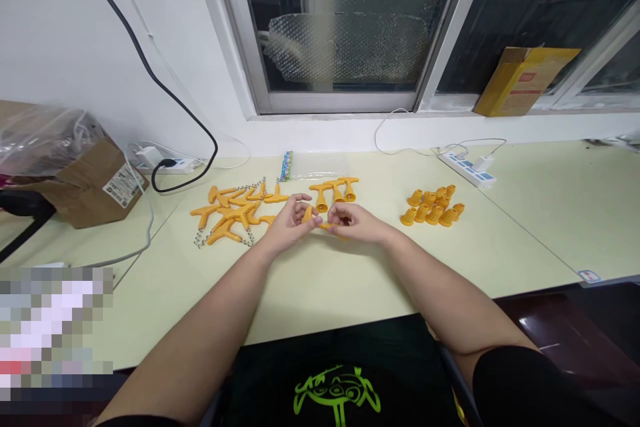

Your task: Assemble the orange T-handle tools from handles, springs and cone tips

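My left hand (293, 221) is closed, pinching a yellow plastic piece (308, 215) whose exact shape its fingers partly cover. Just to the right, my right hand (353, 221) has its fingers curled around another yellow plastic piece (340, 235), mostly hidden. The two hands almost meet above the table. Left of them lies a loose pile of yellow T-handled corkscrews (230, 212), some with their wire spirals showing. Directly behind the hands, several T-handles with bell-shaped caps fitted (339, 190) stand in a row. Farther right, a cluster of yellow bell-shaped caps (434, 207) stands upright.
A clear plastic bag (320, 165) lies near the wall. Power strips (467, 169) with cables rest at the back right and back left. An opened cardboard box (100, 187) occupies the left side. A flattened yellow carton (525, 80) leans against the window.
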A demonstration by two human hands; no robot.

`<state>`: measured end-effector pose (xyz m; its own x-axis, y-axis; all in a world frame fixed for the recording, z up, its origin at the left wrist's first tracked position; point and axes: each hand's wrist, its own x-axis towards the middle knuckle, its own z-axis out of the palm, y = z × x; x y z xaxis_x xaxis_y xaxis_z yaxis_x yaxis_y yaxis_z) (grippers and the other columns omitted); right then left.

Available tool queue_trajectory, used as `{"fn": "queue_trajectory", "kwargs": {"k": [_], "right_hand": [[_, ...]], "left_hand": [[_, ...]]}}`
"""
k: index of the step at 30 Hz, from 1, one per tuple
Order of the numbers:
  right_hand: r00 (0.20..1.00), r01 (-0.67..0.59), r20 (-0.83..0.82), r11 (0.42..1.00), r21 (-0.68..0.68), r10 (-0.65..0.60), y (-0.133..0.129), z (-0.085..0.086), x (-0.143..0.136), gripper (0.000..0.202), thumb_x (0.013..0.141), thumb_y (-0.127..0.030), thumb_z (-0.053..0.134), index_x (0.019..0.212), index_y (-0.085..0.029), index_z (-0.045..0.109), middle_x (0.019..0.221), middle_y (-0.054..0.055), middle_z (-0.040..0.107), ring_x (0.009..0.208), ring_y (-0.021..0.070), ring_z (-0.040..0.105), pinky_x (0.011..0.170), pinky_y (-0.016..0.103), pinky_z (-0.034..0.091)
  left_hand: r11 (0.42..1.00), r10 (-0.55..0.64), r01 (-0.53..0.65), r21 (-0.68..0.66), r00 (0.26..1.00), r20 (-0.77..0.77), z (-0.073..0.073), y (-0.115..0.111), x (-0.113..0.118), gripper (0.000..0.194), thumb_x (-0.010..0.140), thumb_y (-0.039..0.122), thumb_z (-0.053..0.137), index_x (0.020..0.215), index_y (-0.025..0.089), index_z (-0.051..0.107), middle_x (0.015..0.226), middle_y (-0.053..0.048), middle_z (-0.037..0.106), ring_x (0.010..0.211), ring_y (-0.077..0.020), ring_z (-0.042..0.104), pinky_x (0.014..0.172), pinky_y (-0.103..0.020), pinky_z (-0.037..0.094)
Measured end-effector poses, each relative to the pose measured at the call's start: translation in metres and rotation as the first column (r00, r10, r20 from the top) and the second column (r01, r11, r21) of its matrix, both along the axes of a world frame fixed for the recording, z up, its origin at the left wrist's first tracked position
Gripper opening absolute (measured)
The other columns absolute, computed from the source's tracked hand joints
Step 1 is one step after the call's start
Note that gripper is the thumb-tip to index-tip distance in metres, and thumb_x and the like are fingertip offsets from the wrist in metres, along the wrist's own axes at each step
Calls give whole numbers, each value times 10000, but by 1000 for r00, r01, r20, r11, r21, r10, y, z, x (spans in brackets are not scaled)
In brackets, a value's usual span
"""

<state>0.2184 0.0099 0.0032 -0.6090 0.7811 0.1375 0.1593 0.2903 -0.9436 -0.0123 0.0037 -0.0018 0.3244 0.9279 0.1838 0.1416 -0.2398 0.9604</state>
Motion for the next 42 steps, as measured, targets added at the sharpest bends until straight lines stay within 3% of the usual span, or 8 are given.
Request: {"fn": "queue_trajectory", "kwargs": {"k": [3,7,11,16,26,32,37,42], "right_hand": [[988,129,-77,991,-29,-131,11,1,12,229,859,-391,665,973,-230,548,795,-19,636,654,133,502,607,260,388],[884,467,-34,883,36,-466,29,-3,32,216,909,-412,527,1021,-245,606,840,-7,671,642,139,492,622,271,404],[702,680,158,720,138,-694,42,-13,46,236,865,-412,551,985,-243,663,766,-8,632,668,168,537,670,304,442],[590,674,434,711,200,-681,48,-20,52,368,765,-385,698,1095,-223,670,887,29,677,819,215,628,814,351,489],[538,683,387,656,321,-749,56,-32,46,392,884,-398,674,1222,-201,638,1247,128,569,860,175,642,918,345,514],[439,617,376,578,535,-816,39,-1,59,313,867,-391,682,1137,-232,676,1218,121,613,1127,287,606,970,407,482],[317,712,529,566,415,-787,23,33,108,230,815,-385,707,1001,-251,687,1033,74,718,927,260,655,781,375,493],[321,734,660,618,280,-679,20,37,134,289,702,-374,797,929,-243,677,920,71,726,675,203,638,665,363,496]], "left_hand": [[962,236,-215,169,965,-113,4,7,-13,544,827,470,720,1248,227,478,1098,-70,595,902,-183,592,758,-314,518],[865,480,-328,380,763,-434,5,15,-34,303,848,369,647,1108,221,602,1095,-92,647,1062,-278,584,927,-425,501],[889,456,-256,379,576,-679,2,18,-44,278,793,253,610,1060,219,682,1195,-116,674,1231,-360,536,1084,-504,418],[932,361,-210,295,488,-795,-4,19,-43,358,776,233,610,1119,200,707,1243,-134,682,1253,-376,542,1084,-495,431],[930,367,-199,308,470,-803,-1,18,-38,365,790,188,592,1122,198,744,1231,-122,721,1239,-360,567,1088,-477,441],[929,369,-216,301,465,-805,-3,21,-39,368,849,199,553,1169,190,735,1233,-119,730,1209,-334,613,1072,-451,466],[918,395,-211,335,537,-745,-6,23,-41,312,842,183,547,1066,211,762,1178,-125,751,1162,-348,649,1031,-476,490],[895,442,-273,352,642,-627,-6,23,-39,266,869,270,570,1067,231,744,1175,-122,745,1117,-348,659,996,-486,490]]}}
